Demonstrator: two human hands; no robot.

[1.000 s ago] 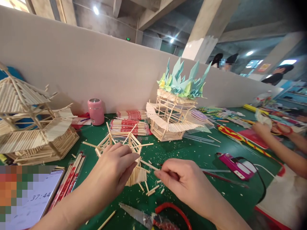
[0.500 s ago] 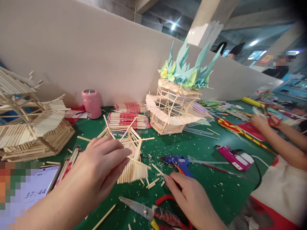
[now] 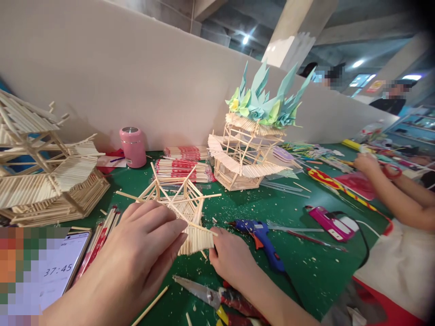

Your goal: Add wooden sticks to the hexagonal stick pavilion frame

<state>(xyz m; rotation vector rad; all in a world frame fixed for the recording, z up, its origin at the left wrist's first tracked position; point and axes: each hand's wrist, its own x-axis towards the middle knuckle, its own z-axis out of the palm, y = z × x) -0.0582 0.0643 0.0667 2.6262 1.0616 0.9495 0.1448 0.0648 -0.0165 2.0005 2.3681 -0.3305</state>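
Observation:
A small wooden-stick frame [image 3: 195,210] with a partly covered slatted roof [image 3: 195,240] stands in front of me. My left hand [image 3: 149,240] is closed on its near left side, with the fingertips by a sloping stick at the roof's upper edge. At the roof's right end, my right hand [image 3: 233,256] is pinched; the short wooden stick it carried is largely hidden by its fingers and the slats. Scissors [image 3: 200,292] with taped handles lie below my right hand. A blue glue gun [image 3: 260,235] rests to its right.
A stick pavilion [image 3: 244,167] topped with paper leaves stands behind, and another stick building [image 3: 61,190] is at left. Around them are stick packs [image 3: 183,170], a pink flask [image 3: 132,147], a phone [image 3: 64,262] and a magenta power strip [image 3: 331,224]. Another person's hands [image 3: 369,165] work at right.
My right hand has moved left and up, bringing the short stick from above the table to the roof's right end. My left hand stays on the frame.

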